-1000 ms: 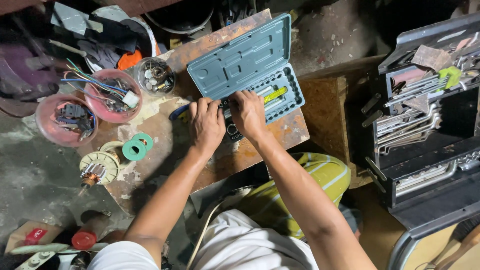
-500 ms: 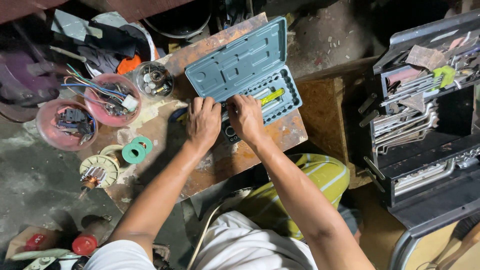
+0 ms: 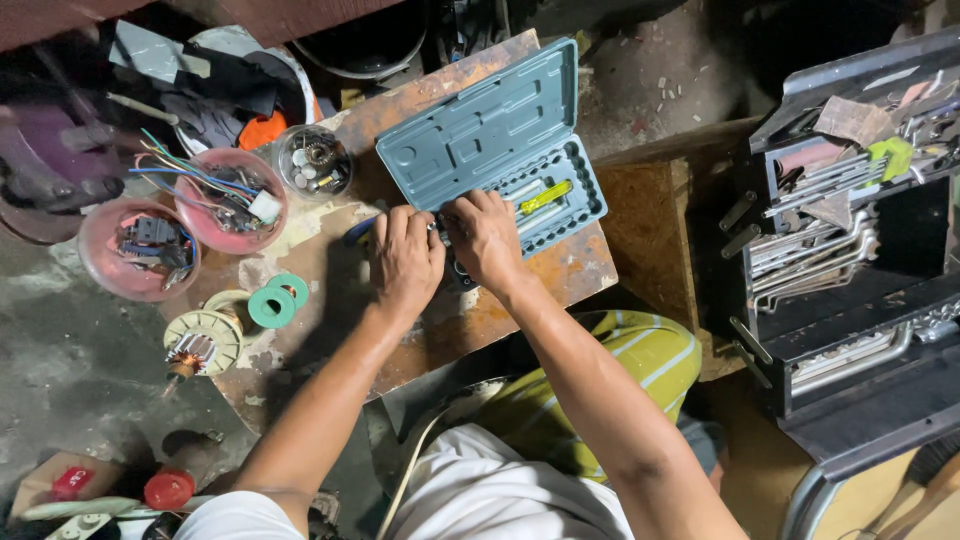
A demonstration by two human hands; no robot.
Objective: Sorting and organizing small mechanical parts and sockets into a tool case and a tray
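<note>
The left hand (image 3: 405, 262) and the right hand (image 3: 484, 238) lay side by side on the wooden board (image 3: 520, 300); their fingers curled over the near edge of the open blue tool case (image 3: 500, 150); whether they gripped anything, I could not tell; two pink bowls (image 3: 225, 215) sat farther left.

Bare board (image 3: 330, 330) lay open at lower centre; pink bowls (image 3: 225, 200) and a green spool (image 3: 272, 306) crowded the left, the open socket case (image 3: 500, 140) blocked the top.
</note>
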